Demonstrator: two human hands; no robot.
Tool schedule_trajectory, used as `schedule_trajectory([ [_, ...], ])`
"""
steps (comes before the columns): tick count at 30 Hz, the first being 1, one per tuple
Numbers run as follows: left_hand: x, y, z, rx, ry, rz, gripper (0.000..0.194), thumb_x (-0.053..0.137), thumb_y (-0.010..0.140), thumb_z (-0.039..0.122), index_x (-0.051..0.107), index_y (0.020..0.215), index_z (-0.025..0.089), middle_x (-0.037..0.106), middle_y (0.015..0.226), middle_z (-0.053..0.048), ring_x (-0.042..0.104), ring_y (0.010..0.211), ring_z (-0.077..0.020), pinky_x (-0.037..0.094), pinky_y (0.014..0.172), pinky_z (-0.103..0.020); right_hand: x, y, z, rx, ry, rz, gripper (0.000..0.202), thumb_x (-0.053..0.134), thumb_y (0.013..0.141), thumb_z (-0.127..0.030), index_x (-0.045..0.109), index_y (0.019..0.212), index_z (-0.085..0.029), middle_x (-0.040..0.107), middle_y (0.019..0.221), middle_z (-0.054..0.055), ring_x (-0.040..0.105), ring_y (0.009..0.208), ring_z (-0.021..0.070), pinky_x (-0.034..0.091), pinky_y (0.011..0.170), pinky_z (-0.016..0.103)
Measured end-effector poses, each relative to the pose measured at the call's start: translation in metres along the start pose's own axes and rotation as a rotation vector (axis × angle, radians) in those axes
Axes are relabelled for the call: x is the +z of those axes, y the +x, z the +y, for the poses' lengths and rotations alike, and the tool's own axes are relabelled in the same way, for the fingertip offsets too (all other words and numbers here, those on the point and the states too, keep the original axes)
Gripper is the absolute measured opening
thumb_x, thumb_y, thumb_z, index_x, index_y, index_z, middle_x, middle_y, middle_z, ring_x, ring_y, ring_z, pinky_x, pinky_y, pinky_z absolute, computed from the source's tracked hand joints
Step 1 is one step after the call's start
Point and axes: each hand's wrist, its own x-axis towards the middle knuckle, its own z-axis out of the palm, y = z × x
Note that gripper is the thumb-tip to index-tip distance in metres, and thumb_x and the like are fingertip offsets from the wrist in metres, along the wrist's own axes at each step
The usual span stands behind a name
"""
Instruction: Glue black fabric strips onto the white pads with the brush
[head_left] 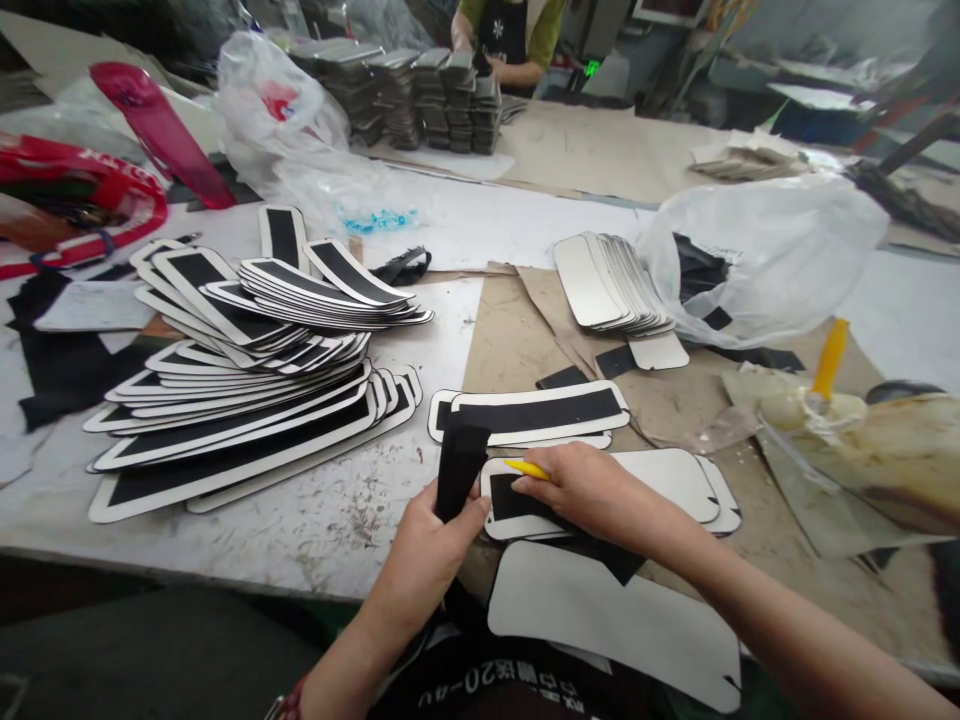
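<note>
My left hand [424, 550] is closed around a folded black strip [462, 468], which stands up from the fingers. In my right hand [596, 492] I grip a yellow, thin pointed tool [528, 468]; its tip points left towards the strip. Beneath that hand lies a white curved panel [664, 478] with a black piece [517, 500] on its left end, partly hidden by my hand. Just beyond are white panels with black strips on them [540, 412]. Nearer to me a plain white panel [607, 615] overhangs the table edge.
Bordered black-and-white panels [255, 400] are piled at left. Plain white panels [607, 280] lie fanned beside a clear plastic bag [780, 260]. At right sits a glue-stained container [870, 440] with a yellow handle [830, 358]. Across the table, a person [517, 45] works behind stacked pieces [416, 95].
</note>
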Motion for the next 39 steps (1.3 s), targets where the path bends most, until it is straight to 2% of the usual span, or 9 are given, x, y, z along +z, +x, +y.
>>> schedule_trajectory([
  [9,0.012,0.006,0.002,0.065,0.029,0.087,0.032,0.072,0.064,0.043,0.053,0.066,0.016,0.046,0.058,0.005,0.042,0.057,-0.0124,0.035,0.055,-0.024,0.005,0.002,-0.003,0.020,-0.084,0.051,0.021,0.052,0.087,-0.035,0.066,0.084,-0.019,0.068,0.081,0.006,0.060,0.072,0.0192,0.032,0.058,0.025],
  [13,0.013,0.007,-0.001,0.030,-0.009,0.074,0.032,0.071,0.067,0.044,0.058,0.073,0.015,0.055,0.065,0.001,0.051,0.062,-0.0161,0.041,0.060,-0.027,0.001,-0.010,0.000,0.039,-0.162,0.071,0.023,0.054,0.086,-0.039,0.066,0.084,-0.018,0.068,0.081,0.008,0.061,0.074,0.0218,0.031,0.056,0.026],
  [17,0.008,0.005,-0.004,-0.030,-0.053,0.058,0.043,0.072,0.066,0.049,0.061,0.089,0.015,0.062,0.075,-0.003,0.057,0.071,-0.0208,0.044,0.063,-0.029,-0.012,-0.049,0.036,0.183,-0.133,0.082,0.023,0.052,0.086,-0.038,0.064,0.080,-0.019,0.066,0.076,0.006,0.060,0.070,0.0196,0.031,0.056,0.025],
  [20,0.002,0.005,-0.006,-0.020,0.024,0.104,0.043,0.073,0.064,0.052,0.061,0.083,0.015,0.062,0.071,-0.002,0.054,0.063,-0.0173,0.041,0.056,-0.026,-0.021,-0.078,0.072,0.304,-0.060,0.178,0.026,0.047,0.088,-0.039,0.064,0.083,-0.019,0.066,0.079,0.006,0.060,0.073,0.0193,0.036,0.062,0.025],
  [22,-0.001,0.005,-0.009,-0.027,0.049,0.116,0.043,0.073,0.063,0.053,0.060,0.077,0.015,0.058,0.062,0.000,0.050,0.057,-0.0149,0.039,0.052,-0.025,-0.023,-0.087,0.089,0.346,-0.048,0.237,0.028,0.045,0.089,-0.039,0.065,0.089,-0.018,0.066,0.083,0.008,0.061,0.079,0.0209,0.038,0.067,0.026],
  [25,-0.003,0.007,-0.014,-0.057,0.042,0.138,0.043,0.075,0.061,0.053,0.058,0.070,0.015,0.052,0.053,0.002,0.046,0.052,-0.0131,0.036,0.049,-0.024,-0.020,-0.083,0.094,0.408,-0.114,0.239,0.029,0.045,0.089,-0.041,0.064,0.090,-0.018,0.067,0.086,0.010,0.062,0.082,0.0229,0.039,0.070,0.027],
  [31,-0.001,0.010,-0.015,-0.135,-0.021,0.200,0.046,0.081,0.053,0.051,0.056,0.069,0.015,0.052,0.051,0.003,0.045,0.048,-0.0131,0.036,0.046,-0.024,-0.014,-0.065,0.082,0.513,-0.286,0.215,0.031,0.045,0.089,-0.044,0.062,0.089,-0.018,0.067,0.088,0.011,0.063,0.085,0.0264,0.040,0.067,0.030],
  [39,-0.006,0.013,-0.012,-0.180,0.018,0.230,0.047,0.082,0.049,0.052,0.053,0.060,0.016,0.051,0.049,0.003,0.045,0.048,-0.0134,0.036,0.045,-0.024,-0.014,-0.059,0.086,0.479,-0.295,0.203,0.030,0.048,0.088,-0.045,0.062,0.088,-0.019,0.068,0.088,0.010,0.064,0.083,0.0246,0.041,0.066,0.029],
])
